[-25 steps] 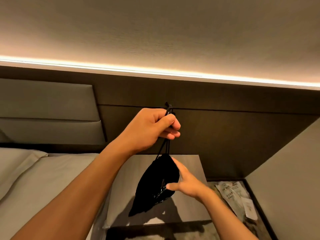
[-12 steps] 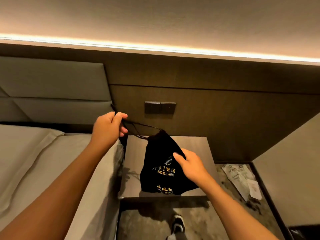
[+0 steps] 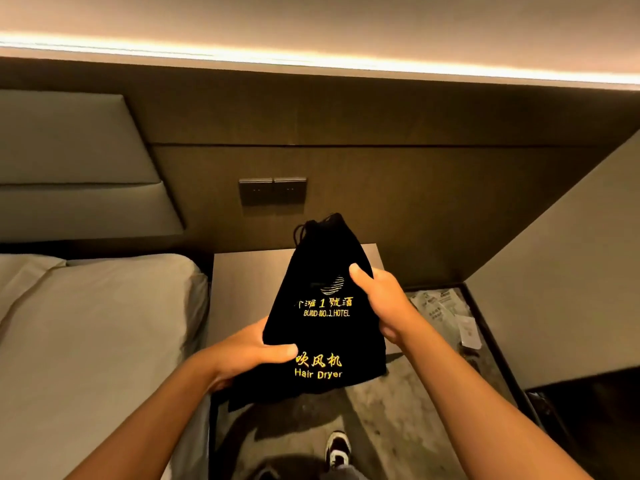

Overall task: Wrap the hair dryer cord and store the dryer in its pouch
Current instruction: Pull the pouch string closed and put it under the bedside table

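Black velvety drawstring pouch (image 3: 325, 327) with gold "Hair Dryer" and hotel lettering is held in the air above the dark bedside table (image 3: 239, 292), long axis running away from the person, its cinched, cord-gathered mouth pointing at the wall. Left hand (image 3: 247, 355) clamps its lower left edge under the thumb; right hand (image 3: 384, 303) grips its upper right side.

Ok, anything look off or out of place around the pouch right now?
Mostly fine: the black hair dryer pouch is held in both hands, left hand and right hand, drawstring mouth cinched. Oddity: paper packets lie scattered on the floor right of the nightstand.
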